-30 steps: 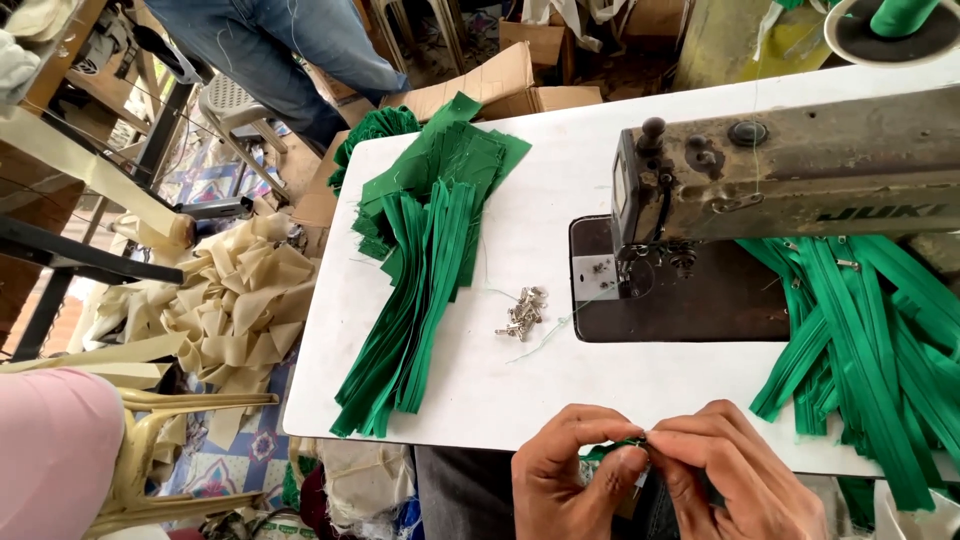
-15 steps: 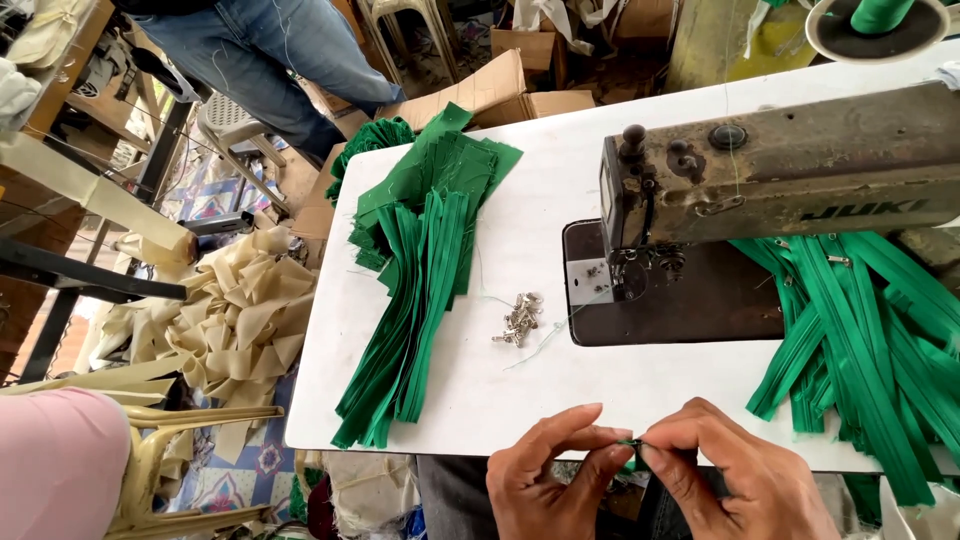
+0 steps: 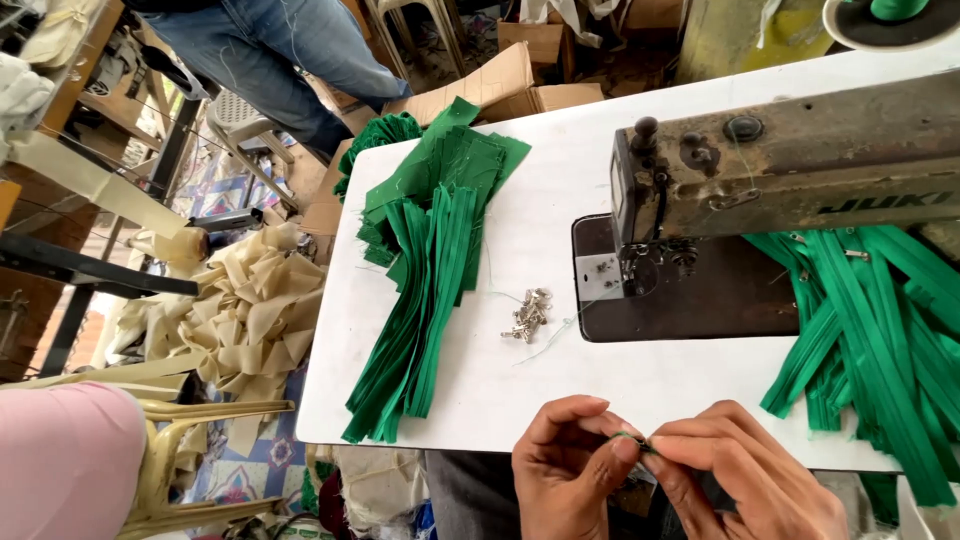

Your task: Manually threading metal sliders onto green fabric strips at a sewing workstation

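I am looking down at my two hands at the near edge of a white sewing table [image 3: 620, 400]. My left hand [image 3: 565, 465] and my right hand [image 3: 745, 480] meet fingertip to fingertip, both pinched shut on a small green zipper piece [image 3: 632, 438]. Only a sliver of it shows between my thumbs and forefingers. It lies roughly level, running left to right from one pinch to the other, just off the table edge and close to my body. Both hands are equally near, since both are on it; whether a metal slider is in the pinch I cannot tell.

Straight ahead of my left hand, further onto the table, sits a little heap of silver zipper sliders [image 3: 528, 313]. Beyond them and to the left lies a long stack of green zippers [image 3: 425, 300], its long axis running away from me. The sewing machine [image 3: 790, 170] stands ahead of my right hand, with a second pile of green zippers [image 3: 870, 330] spilling down beside it on the right.
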